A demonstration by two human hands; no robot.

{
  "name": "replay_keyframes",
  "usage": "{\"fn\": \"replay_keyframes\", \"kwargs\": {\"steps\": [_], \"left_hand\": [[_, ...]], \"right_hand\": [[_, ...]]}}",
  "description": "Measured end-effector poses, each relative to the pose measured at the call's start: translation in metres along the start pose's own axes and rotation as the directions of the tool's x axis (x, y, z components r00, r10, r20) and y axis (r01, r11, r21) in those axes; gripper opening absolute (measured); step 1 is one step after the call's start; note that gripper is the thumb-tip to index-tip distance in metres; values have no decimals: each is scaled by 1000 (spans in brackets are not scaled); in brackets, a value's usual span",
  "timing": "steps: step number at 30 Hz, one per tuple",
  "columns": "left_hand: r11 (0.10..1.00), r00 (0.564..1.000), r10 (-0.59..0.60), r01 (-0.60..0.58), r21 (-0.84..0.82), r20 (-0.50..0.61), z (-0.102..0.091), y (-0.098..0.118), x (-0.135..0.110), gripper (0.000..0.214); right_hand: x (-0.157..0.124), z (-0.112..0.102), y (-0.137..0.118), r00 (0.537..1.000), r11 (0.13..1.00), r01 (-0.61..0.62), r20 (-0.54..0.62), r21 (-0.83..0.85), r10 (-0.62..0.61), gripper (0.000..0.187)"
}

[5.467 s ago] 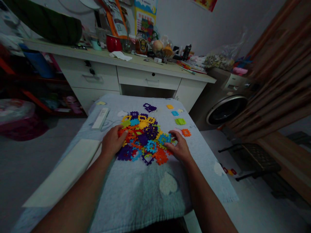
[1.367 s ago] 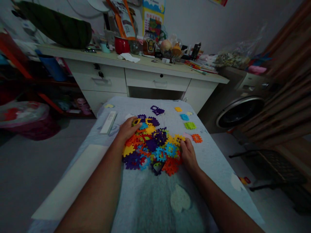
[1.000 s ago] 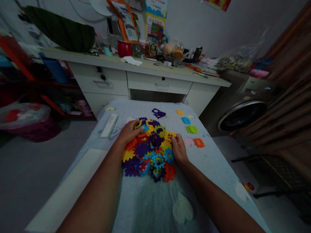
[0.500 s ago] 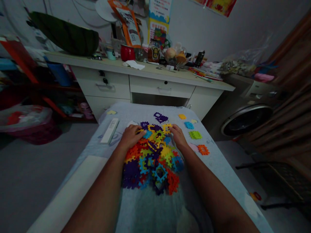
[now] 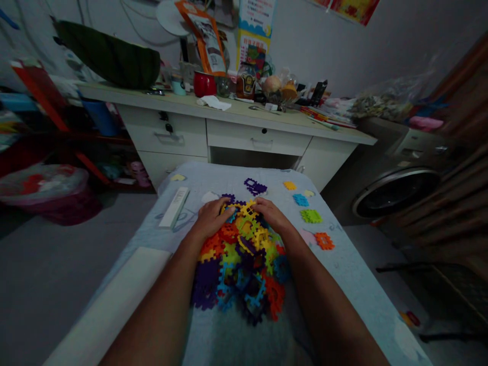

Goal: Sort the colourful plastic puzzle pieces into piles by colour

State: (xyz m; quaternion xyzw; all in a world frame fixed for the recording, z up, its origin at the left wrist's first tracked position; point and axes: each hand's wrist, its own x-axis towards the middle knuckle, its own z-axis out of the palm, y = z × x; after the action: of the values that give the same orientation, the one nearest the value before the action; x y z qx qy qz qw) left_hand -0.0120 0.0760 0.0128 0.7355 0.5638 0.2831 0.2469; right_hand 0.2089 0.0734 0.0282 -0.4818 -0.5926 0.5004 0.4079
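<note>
Pinching, as far as its partly hidden fingers show, a yellow lattice piece (image 5: pixel 249 209) by one edge, the right hand (image 5: pixel 271 213) is at the far side of the pile (image 5: pixel 244 262). The left hand (image 5: pixel 212 218) rests on the far left of the same heap, thumb out by a light-blue piece (image 5: pixel 231 217); whether it grasps anything, one cannot tell. The heaped notched pieces lie between the person's forearms on the cloth-covered table (image 5: pixel 354 300).

The step in hand looks like picking through the heap piece by piece. Moving the yellow one on would seem to call for a firm fingertip hold and a lift clear of the teeth around it.

Farther out, purple pieces (image 5: pixel 256 187) lie beyond the heap. Off to the right, well apart from one another, an amber piece (image 5: pixel 290 185), a blue piece (image 5: pixel 301 200), a lime piece (image 5: pixel 311 216) and an orange piece (image 5: pixel 324 241) form a loose line. To the left lies a narrow white box (image 5: pixel 174 207).
</note>
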Motion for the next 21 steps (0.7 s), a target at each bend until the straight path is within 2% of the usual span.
{"fn": "replay_keyframes", "kwargs": {"steps": [3, 6, 8, 10, 12, 14, 16, 18, 21], "left_hand": [[1000, 1000, 17, -17, 25, 6, -2, 2, 0, 47], [998, 999, 46, -46, 30, 5, -3, 3, 0, 45], [998, 998, 60, -60, 28, 0, -4, 2, 1, 44], [997, 998, 65, -65, 30, 2, -4, 2, 2, 44], [997, 998, 65, -65, 38, 7, -4, 2, 3, 45], [996, 997, 72, -72, 42, 7, -4, 1, 3, 45], [995, 996, 92, -91, 40, -7, -4, 0, 4, 43], [993, 993, 115, -114, 29, -28, -3, -1, 4, 42], [989, 988, 145, -145, 1, -60, -1, -3, 4, 40]], "right_hand": [[2, -15, -5, 999, 999, 20, -37, 44, -19, 15], [12, -43, -4, 965, 998, 66, -255, -16, -68, 20], [22, -67, -1, 905, 995, 50, -416, -86, -82, 21], [35, -92, 3, 846, 994, 5, -530, -108, -62, 15], [47, -115, 7, 746, 989, -66, -665, -133, -40, 23], [59, -136, 13, 659, 974, -155, -752, -168, -25, 25], [69, -155, 19, 617, 949, -240, -787, -205, -14, 23], [77, -172, 26, 608, 931, -290, -794, -220, 2, 20], [84, -189, 34, 654, 960, -190, -756, -208, -34, 16]]}}
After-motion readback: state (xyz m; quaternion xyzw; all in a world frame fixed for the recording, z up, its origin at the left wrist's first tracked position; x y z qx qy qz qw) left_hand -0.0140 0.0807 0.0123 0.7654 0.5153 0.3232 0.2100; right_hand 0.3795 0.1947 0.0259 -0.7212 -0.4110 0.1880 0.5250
